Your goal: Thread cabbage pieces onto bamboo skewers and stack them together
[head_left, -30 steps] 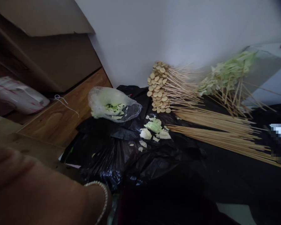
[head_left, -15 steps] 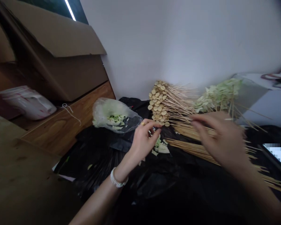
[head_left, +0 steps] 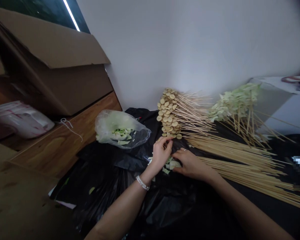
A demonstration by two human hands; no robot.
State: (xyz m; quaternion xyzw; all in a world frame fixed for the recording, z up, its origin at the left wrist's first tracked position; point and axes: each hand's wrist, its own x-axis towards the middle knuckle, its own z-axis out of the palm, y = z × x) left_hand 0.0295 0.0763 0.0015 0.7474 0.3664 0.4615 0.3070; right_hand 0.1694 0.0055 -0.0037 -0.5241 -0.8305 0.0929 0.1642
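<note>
My left hand [head_left: 160, 156], with a bracelet at the wrist, is closed in a pinch beside the lowest pale round slices. What its fingertips hold, if anything, I cannot make out. Just right of it, my right hand [head_left: 191, 164] reaches over a small heap of cut cabbage [head_left: 173, 164], thumb and fingers apart at its edge. Skewered round slices [head_left: 168, 110] are stacked behind my hands, their sticks pointing right. Loose bamboo skewers [head_left: 240, 170] lie beside my right forearm. Farther back on the right rests a pile of cabbage skewers [head_left: 236, 100].
A clear plastic bag [head_left: 106, 125] holding cut cabbage lies left of my hands. Black plastic sheeting [head_left: 165, 206] covers the work surface. An open cardboard box [head_left: 75, 80] and a white translucent container [head_left: 22, 118] stand at left. A pale wall [head_left: 145, 50] rises behind.
My right hand has moved left and down from above the skewers to the cut cabbage. My left hand stays pinched, a little lower and to the right. The view has shifted slightly.
</note>
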